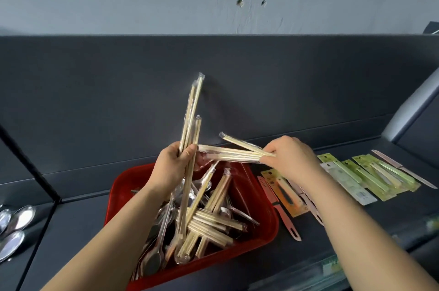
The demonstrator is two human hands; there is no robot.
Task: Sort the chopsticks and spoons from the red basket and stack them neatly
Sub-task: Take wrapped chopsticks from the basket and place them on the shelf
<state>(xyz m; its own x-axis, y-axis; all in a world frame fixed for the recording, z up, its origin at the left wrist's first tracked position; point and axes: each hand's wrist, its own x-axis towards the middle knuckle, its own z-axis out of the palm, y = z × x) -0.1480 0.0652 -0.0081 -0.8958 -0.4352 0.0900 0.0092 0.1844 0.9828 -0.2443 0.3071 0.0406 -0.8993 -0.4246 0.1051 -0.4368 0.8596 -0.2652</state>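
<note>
So from the head view: left hand (174, 167) grips an upright bundle of wrapped chopsticks (191, 122) above the red basket (263, 202), while right hand (288, 156) pinches several more packs (234, 155) sideways; spoons (154, 259) still inside.

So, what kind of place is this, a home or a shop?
Probably a shop selling kitchenware, though I cannot be sure. Green packs lie in a row on the dark shelf, the chopsticks are in plastic wrap, and loose spoons are laid out at the left.
</note>
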